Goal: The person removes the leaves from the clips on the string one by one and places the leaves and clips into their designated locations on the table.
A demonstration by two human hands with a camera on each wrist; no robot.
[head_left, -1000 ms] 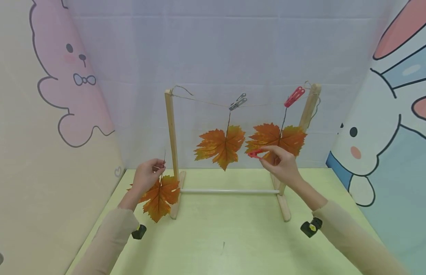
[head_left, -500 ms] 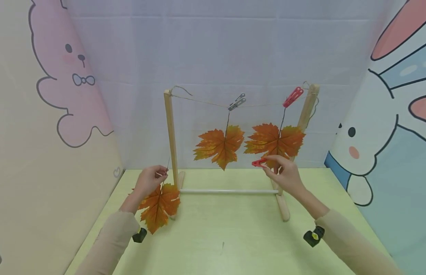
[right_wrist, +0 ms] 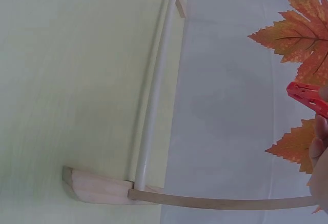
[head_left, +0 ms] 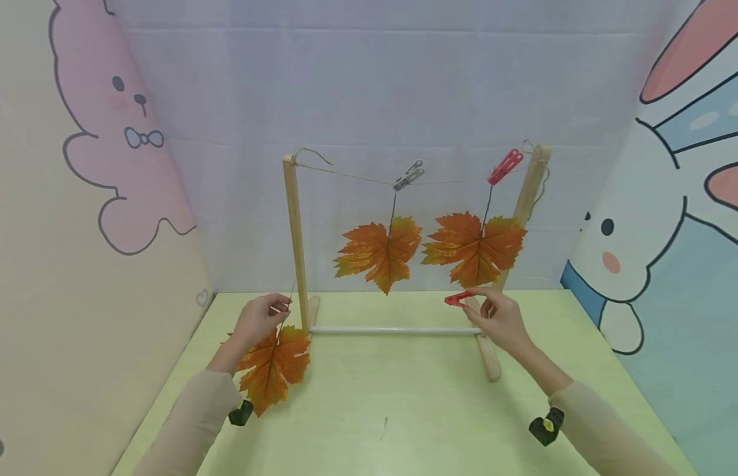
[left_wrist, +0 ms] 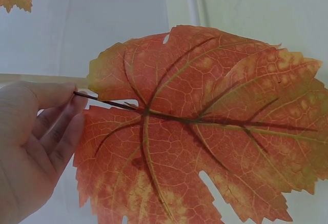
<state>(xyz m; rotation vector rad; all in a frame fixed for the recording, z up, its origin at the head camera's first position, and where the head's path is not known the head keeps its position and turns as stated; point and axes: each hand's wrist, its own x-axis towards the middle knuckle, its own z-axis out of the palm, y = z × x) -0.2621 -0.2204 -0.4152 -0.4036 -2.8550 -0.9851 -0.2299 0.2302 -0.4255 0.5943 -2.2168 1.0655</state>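
My left hand [head_left: 263, 322] pinches the thin dark stem of an orange autumn leaf [head_left: 274, 370], which hangs below the fingers beside the rack's left post. The left wrist view shows the leaf [left_wrist: 205, 111] broad and veined, its stem between thumb and fingers. My right hand [head_left: 498, 318] pinches a red clothespin [head_left: 456, 299] by one end, in front of the rack's right side. Two more leaves hang from a string [head_left: 345, 174]: a middle leaf [head_left: 381, 251] under a grey clothespin [head_left: 409, 176], and a right leaf [head_left: 476, 248] under another red clothespin [head_left: 506, 166].
The string runs between a left wooden post [head_left: 295, 238] and a right wooden post [head_left: 532, 185]. A white rod [head_left: 393, 330] joins them low down. The rack stands on a pale yellow-green table [head_left: 369, 396], with a white cloth behind and cartoon-printed panels at both sides.
Both hands have moved lower in the head view, the left with its leaf and the right with its red clothespin. The right hand no longer overlaps the hanging right leaf.
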